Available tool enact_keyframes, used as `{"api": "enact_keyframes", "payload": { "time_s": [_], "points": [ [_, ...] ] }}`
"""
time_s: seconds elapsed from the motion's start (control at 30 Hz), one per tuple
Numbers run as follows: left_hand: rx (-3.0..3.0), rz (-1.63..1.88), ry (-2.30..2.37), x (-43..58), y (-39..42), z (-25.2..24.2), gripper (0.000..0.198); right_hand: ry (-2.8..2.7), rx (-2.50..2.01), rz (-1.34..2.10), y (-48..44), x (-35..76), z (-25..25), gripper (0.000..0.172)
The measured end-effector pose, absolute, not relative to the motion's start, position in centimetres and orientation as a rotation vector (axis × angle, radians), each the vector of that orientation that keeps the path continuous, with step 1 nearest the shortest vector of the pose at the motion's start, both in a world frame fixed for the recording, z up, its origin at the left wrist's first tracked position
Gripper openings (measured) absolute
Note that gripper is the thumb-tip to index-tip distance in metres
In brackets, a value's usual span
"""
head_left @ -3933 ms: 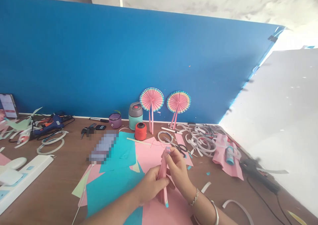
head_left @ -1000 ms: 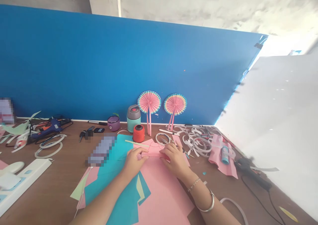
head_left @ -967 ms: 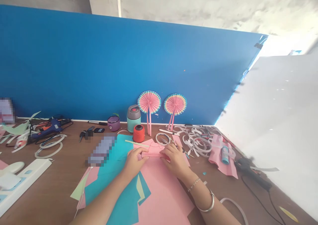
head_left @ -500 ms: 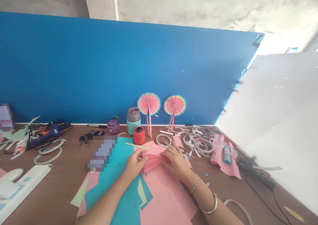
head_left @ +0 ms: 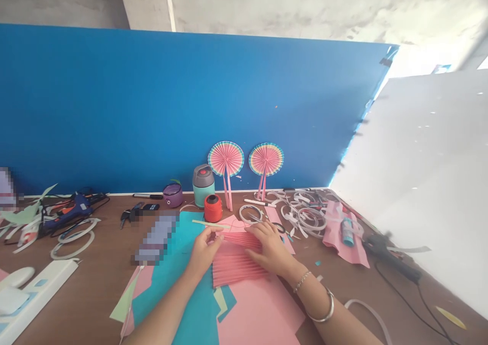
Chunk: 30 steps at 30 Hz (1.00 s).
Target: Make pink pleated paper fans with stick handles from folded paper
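Observation:
Between my hands is a pink accordion-pleated paper [head_left: 238, 271], its lower folds fanned toward me and its upper folds narrower. My left hand [head_left: 205, 248] pinches the far left end of the upper folds between thumb and fingers. At the right end, my right hand [head_left: 270, 246] grips the paper with the thumb on the near side and the fingers bent over the far side. Some folds are hidden under that hand. Beneath lie a flat pink sheet [head_left: 263, 314] and a teal sheet [head_left: 183, 294].
Two finished pink paper fans [head_left: 226, 158] lean on the blue partition [head_left: 152, 106]. A red container [head_left: 213, 209], a teal-grey flask [head_left: 204, 186] and a purple pot [head_left: 173, 195] stand behind. Rolled white strips [head_left: 310, 218] and a glue gun [head_left: 396, 258] lie right; a power strip [head_left: 46, 294] lies left.
The pleated paper has spread, with its lower folds dropping toward me over the pink sheet. My left hand has shifted slightly left and my fingers still hold its upper folds.

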<state>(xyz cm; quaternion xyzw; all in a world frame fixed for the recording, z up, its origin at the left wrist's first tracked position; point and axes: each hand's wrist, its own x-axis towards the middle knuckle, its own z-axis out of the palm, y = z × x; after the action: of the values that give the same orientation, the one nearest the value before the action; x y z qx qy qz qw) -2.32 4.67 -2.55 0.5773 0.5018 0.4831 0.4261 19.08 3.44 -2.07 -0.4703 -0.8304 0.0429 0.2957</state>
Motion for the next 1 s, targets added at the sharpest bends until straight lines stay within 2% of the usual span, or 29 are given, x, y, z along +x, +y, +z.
{"api": "enact_keyframes", "payload": {
  "time_s": [0.27, 0.4, 0.53, 0.7, 0.9, 1.0],
  "points": [
    [1.494, 1.126, 1.217, -2.37, 4.8, -2.77, 0.029, -2.112, -1.211, 0.166, 3.77, 19.06, -2.4, 0.016],
    [1.565, 1.094, 1.184, -2.48, 4.72, -2.75, 0.034, -2.039, -1.213, 0.276, 3.92, 19.1, -2.36, 0.015],
    [1.639, 1.076, 1.153, -2.62, 4.61, -2.69, 0.048, -1.939, -1.203, 0.418, 4.16, 19.23, -2.48, 0.012],
    [1.63, 1.077, 1.18, -2.72, 4.51, -2.4, 0.029, -1.847, -1.183, 0.585, 4.36, 19.46, -2.61, 0.01],
    [1.339, 1.108, 1.069, -2.48, 4.36, -2.24, 0.04, -1.809, -1.183, 0.615, 4.43, 19.36, -2.67, 0.01],
    [1.199, 1.118, 1.052, -2.34, 4.24, -1.98, 0.038, -1.814, -1.187, 0.614, 4.42, 19.31, -2.75, 0.009]
  ]
}}
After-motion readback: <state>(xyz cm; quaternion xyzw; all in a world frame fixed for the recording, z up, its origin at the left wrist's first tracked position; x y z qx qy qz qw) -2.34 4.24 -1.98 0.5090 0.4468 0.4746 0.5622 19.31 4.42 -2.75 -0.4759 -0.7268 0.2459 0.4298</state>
